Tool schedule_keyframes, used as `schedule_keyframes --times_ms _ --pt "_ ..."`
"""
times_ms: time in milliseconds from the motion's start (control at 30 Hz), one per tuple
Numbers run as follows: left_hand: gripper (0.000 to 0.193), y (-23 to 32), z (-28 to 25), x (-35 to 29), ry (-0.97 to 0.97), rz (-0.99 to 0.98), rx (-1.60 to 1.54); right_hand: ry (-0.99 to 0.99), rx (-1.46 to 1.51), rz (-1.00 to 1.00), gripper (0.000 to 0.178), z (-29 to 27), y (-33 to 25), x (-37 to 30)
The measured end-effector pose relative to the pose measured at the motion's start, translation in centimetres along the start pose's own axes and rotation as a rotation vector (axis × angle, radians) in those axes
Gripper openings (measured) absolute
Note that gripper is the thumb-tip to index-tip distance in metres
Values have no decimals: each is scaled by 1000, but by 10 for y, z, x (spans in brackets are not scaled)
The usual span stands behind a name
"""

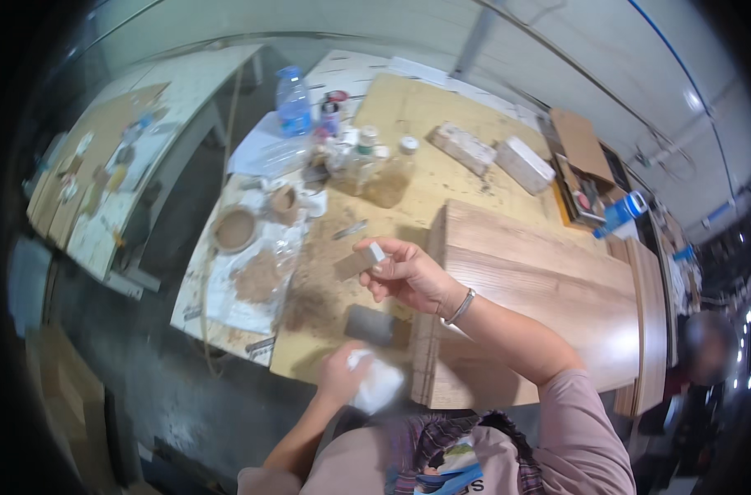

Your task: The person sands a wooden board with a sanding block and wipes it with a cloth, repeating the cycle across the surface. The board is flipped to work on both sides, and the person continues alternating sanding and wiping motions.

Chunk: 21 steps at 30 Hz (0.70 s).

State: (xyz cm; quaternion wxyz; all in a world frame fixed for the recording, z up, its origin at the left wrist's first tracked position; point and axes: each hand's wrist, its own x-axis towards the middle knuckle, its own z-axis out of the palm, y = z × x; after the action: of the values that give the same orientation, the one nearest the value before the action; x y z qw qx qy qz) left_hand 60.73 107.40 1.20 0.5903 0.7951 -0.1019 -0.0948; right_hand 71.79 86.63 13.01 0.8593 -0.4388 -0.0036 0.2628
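Note:
My right hand (pixel 417 275), with a metal bracelet at the wrist, pinches a small rectangular block (pixel 359 261) with a tan face and a pale grey end. It is raised over the table, just left of the stacked wood-grain panels (pixel 532 289). Lower down, at the table's front edge, my left hand (pixel 339 376) is closed on a crumpled white cloth (pixel 380 386), slightly blurred. A flat dark grey rectangular piece (pixel 369 325) lies on the yellowish board (pixel 330 285) between the two hands. Brown dust is scattered around it.
A bowl (pixel 233 230) and a heap of brown powder (pixel 258 276) sit on white sheeting at left. Behind them stand bottles (pixel 392 177) and a blue-tinted jug (pixel 293 103). Two wrapped blocks (pixel 524 164) lie farther back, near an open box (pixel 578 194). Another table (pixel 157 124) stands left.

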Motion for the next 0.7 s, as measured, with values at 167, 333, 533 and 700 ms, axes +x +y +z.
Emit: schedule_keyframes --times_ms 167,333,533,700 --pt "27 -5 17 10 -69 5 -45 119 88 -75 31 -17 -20 -54" --pt "25 -2 23 11 -132 -15 -39 554 -343 -266 30 -65 -34 -81" --pt "24 -4 19 2 -140 3 -2 1112 -1260 -364 26 -133 -81 -56" --pt "24 -4 20 0 -137 34 10 1183 -1576 -399 16 -121 -70 -5"
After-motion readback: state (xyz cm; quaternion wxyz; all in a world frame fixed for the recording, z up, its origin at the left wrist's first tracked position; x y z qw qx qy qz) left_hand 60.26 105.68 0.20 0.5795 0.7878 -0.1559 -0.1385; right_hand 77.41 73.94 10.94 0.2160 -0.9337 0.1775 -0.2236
